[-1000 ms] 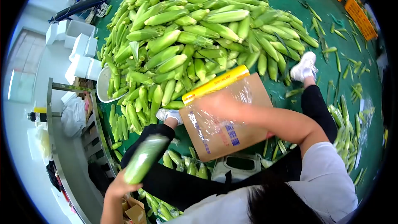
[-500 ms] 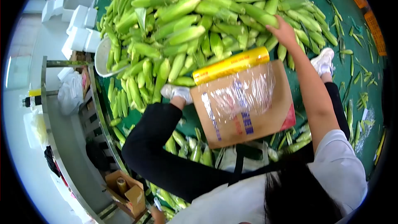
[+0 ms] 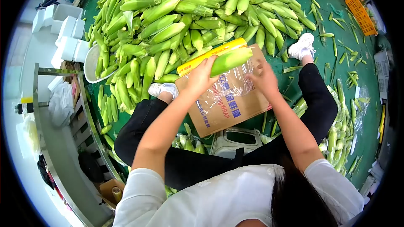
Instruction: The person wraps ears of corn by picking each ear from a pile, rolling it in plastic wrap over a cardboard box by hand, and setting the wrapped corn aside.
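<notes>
My left hand (image 3: 202, 76) is wrapped round the near end of a green ear of corn (image 3: 231, 61), still in its husk. The ear is held above a cardboard box (image 3: 227, 101) that lies across my lap area. Close to the ear's far end is my right hand (image 3: 264, 79), thumb and fingers apart, over clear plastic film (image 3: 235, 80) on the box. Whether its fingertips touch the film I cannot tell. A yellow roll of wrap (image 3: 189, 64) lies along the box's far edge, partly hidden by my left hand and the ear.
Beyond the box lies a big pile of corn (image 3: 164, 25), with a white tub (image 3: 91, 65) at its left. Wrapped ears (image 3: 334, 143) lie by my right leg. A metal rack (image 3: 59, 143) stands at left; orange crates (image 3: 360, 14) stand far right.
My right hand has come back from the pile to the box. My left hand has risen from the lower left and now grips an ear of corn. The view has shifted.
</notes>
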A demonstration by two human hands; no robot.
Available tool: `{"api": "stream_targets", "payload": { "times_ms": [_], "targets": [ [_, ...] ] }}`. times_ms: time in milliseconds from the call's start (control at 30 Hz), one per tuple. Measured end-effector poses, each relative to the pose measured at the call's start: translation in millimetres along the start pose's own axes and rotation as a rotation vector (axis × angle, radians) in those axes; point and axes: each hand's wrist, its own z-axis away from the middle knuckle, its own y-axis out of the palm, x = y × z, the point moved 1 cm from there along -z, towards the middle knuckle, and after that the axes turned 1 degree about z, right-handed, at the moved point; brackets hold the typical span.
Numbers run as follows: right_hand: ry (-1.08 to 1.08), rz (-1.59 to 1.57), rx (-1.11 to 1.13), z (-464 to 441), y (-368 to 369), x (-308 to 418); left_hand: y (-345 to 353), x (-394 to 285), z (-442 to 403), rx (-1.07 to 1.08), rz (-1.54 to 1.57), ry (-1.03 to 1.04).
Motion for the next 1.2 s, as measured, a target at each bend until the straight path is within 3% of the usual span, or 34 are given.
{"api": "stream_targets", "payload": {
  "times_ms": [67,133,200,267,367,467,533,567,633,667,767,833,933,1000,1067,1200],
  "targets": [
    [-0.134,0.257,0.05,7.4,30.8,-20.7,31.4,-4.7,-1.3,0.117,-0.076,-0.097],
    [0.031,-0.21,-0.149,1.4,60.3,-92.8,48.2,0.9,3.4,0.161,-0.114,-0.147],
    [0.247,-0.585,-0.279,10.6,56.5,-102.7,61.5,7.4,16.9,0.158,-0.117,-0.136],
    [0.182,-0.742,-0.326,13.3,57.9,-79.9,67.3,11.0,21.0,0.179,-0.13,-0.132],
    [-0.492,-0.134,-0.296,-0.5,56.0,-3.0,67.4,12.6,15.6,0.225,-0.166,-0.112],
    [-0.831,-0.078,0.077,-32.2,96.9,-2.7,63.4,17.6,21.8,0.137,-0.272,-0.012],
    [-0.923,0.028,0.084,-37.7,101.5,-1.0,49.6,3.0,43.0,0.003,-0.375,0.165],
    [-0.954,0.065,0.101,-39.2,89.1,9.6,63.2,11.6,72.0,0.035,-0.37,0.314],
    [-1.002,0.176,0.158,-42.4,86.7,9.0,67.0,25.8,108.1,0.148,-0.254,0.166],
    [-0.974,0.222,0.23,-42.7,87.0,8.2,67.0,29.8,120.5,0.197,-0.197,0.083],
    [-0.954,0.291,0.378,-48.8,88.6,13.3,59.3,56.8,112.8,0.02,-0.206,0.215],
    [-1.023,0.253,0.458,-46.2,82.2,11.3,44.4,58.9,111.6,0.129,-0.015,0.249],
    [-0.872,0.128,0.701,-17.0,58.8,-4.7,-0.3,40.9,111.5,0.196,0.176,0.262],
    [-0.85,0.096,0.68,18.6,42.1,-33.0,-9.8,34.5,105.4,0.212,0.318,0.04],
    [-0.934,0.197,0.625,41.3,12.5,-36.6,18.0,46.8,99.3,0.287,0.368,0.057],
    [-0.834,0.235,0.614,20.4,0.1,-33.0,47.8,45.1,86.9,0.328,0.309,0.088]
  ]
}}
